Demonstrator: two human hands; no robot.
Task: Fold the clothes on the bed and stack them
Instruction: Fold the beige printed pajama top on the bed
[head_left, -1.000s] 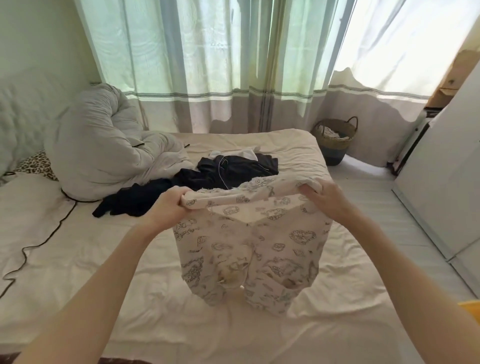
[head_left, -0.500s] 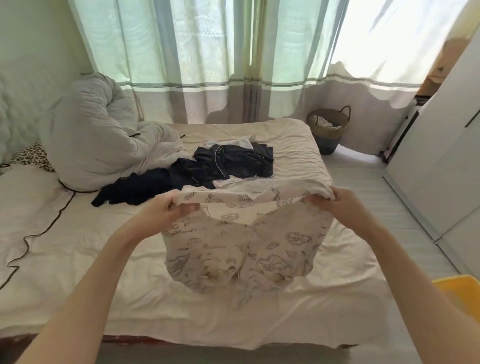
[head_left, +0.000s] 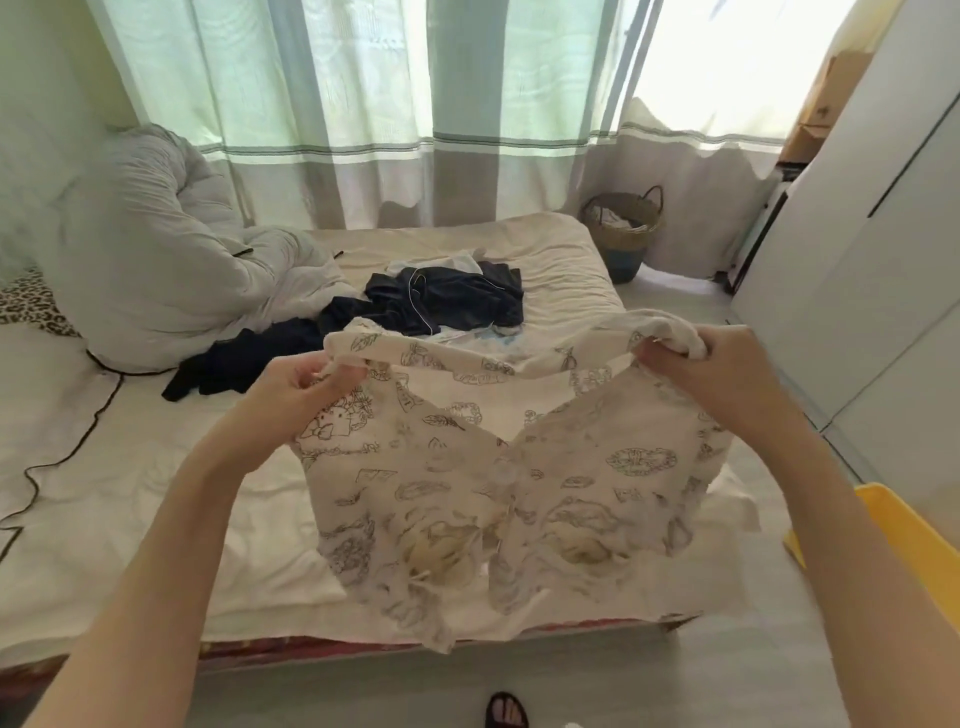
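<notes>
Both hands were pinching the printed shorts (head_left: 511, 467) by the waistband, left hand (head_left: 291, 397) at 9 o'clock, right hand (head_left: 711, 374) at 3. The waistband ran side to side, legs dangling toward 6 above the bed (head_left: 561, 260) edge, neither hand really nearer

Both hands (head_left: 524, 384) hold printed cream shorts (head_left: 498, 478) above the bed (head_left: 130, 493).

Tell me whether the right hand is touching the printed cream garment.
Touching. The head view shows the right hand closed on a bunched corner of the printed cream garment, fabric pinched in its grip, while the left hand holds the opposite corner.
</notes>
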